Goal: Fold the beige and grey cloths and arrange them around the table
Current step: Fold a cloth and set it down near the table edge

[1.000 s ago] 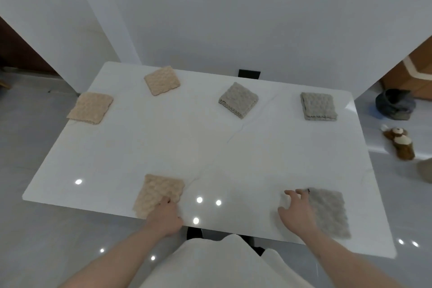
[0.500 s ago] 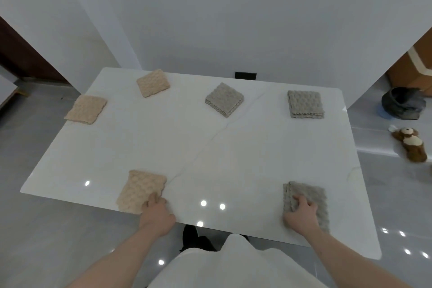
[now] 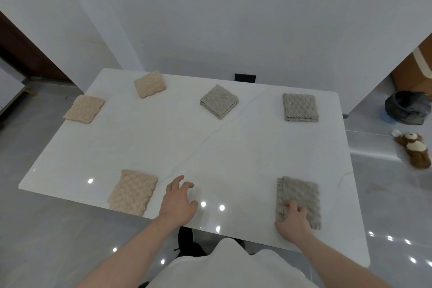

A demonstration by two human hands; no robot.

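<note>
Several folded cloths lie around the white table. Beige ones sit at the far left edge, at the back left and at the near left. Grey ones sit at the back middle, the back right and the near right. My left hand hovers over bare table just right of the near beige cloth, fingers spread, holding nothing. My right hand rests on the near corner of the near grey cloth, fingertips pressing it.
A white wall stands behind the table, with a dark socket on it. On the floor to the right lie a dark bin and a brown plush toy. A dark chair base shows under the near edge.
My left hand has left the near beige cloth and moved right over bare table. My right hand came down onto the near grey cloth and stays on it.
</note>
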